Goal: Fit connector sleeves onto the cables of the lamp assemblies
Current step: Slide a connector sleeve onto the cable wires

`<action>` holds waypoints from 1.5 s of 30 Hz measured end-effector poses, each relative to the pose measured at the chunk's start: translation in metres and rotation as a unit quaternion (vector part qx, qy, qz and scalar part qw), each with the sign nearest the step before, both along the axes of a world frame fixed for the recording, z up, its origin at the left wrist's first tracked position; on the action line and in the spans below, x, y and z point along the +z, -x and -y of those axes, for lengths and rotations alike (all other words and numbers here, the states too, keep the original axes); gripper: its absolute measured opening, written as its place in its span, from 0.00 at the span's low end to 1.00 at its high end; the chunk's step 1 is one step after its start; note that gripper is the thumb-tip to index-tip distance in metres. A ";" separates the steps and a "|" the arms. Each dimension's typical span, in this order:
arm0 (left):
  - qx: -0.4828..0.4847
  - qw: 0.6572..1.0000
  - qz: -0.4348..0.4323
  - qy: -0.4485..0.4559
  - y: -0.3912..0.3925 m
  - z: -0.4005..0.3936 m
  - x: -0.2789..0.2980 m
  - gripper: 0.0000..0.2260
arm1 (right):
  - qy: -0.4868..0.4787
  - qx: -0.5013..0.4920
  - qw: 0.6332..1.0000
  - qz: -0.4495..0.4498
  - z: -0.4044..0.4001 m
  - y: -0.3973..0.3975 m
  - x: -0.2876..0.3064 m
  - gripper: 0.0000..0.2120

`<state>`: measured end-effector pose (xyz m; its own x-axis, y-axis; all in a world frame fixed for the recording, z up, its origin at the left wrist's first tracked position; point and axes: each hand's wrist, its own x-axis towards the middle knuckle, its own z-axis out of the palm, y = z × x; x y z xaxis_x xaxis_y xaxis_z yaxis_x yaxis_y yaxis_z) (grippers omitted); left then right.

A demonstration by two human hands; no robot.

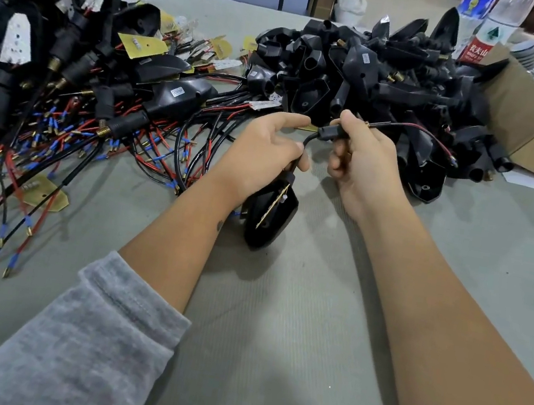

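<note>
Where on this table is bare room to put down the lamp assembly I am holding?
Bare table lies between your forearms, below the lamp assembly, and at near right below the cardboard box. It is crowded at left with the wired assemblies and at far centre with the pile of black housings.

workshop | bench [277,308] heaped with lamp housings [365,71] | wired cables [60,136]

Black lamp housing [268,218], black sleeve [329,132], red-and-black cable [418,129], grey table [292,327]
</note>
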<state>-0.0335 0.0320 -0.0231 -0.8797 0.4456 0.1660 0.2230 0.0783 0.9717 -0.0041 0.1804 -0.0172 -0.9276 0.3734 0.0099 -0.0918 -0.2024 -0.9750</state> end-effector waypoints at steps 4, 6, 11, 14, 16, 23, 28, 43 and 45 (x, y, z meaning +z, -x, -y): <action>-0.009 1.000 -0.009 -0.004 0.001 -0.001 -0.002 0.14 | -0.016 -0.002 1.000 -0.003 0.001 0.000 0.000 0.14; -0.020 1.000 -0.003 -0.006 0.001 -0.001 -0.003 0.16 | -0.026 0.002 1.000 -0.001 0.001 0.000 0.001 0.16; -0.047 0.999 -0.012 0.017 0.003 -0.003 -0.005 0.17 | -0.117 0.017 0.993 0.018 0.005 0.000 0.001 0.14; -0.058 0.998 -0.015 0.024 0.002 -0.003 -0.005 0.18 | -0.145 0.031 0.989 0.012 0.008 0.000 0.001 0.19; -0.059 0.998 -0.017 0.026 0.002 -0.003 -0.005 0.19 | -0.147 0.040 0.988 0.007 0.009 0.000 0.001 0.19; -0.045 0.999 0.008 0.005 -0.001 -0.001 -0.001 0.17 | -0.135 0.042 0.990 -0.008 0.007 0.001 -0.002 0.12; -0.029 0.999 0.020 0.032 -0.002 0.001 0.003 0.06 | -0.106 -0.053 0.991 -0.056 0.006 -0.001 0.002 0.12; 0.011 0.995 -0.016 0.094 -0.008 -0.002 0.003 0.07 | -0.082 -0.043 0.996 -0.003 0.002 -0.004 0.004 0.12; 0.012 0.996 -0.015 0.092 -0.008 -0.002 0.003 0.07 | -0.114 -0.029 0.993 -0.002 0.004 -0.004 0.003 0.12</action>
<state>-0.0250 0.0342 -0.0197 -0.8859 0.4504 0.1106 0.2481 0.2589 0.9335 -0.0006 0.1760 -0.0137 -0.9040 0.4145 0.1046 -0.1011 0.0304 -0.9944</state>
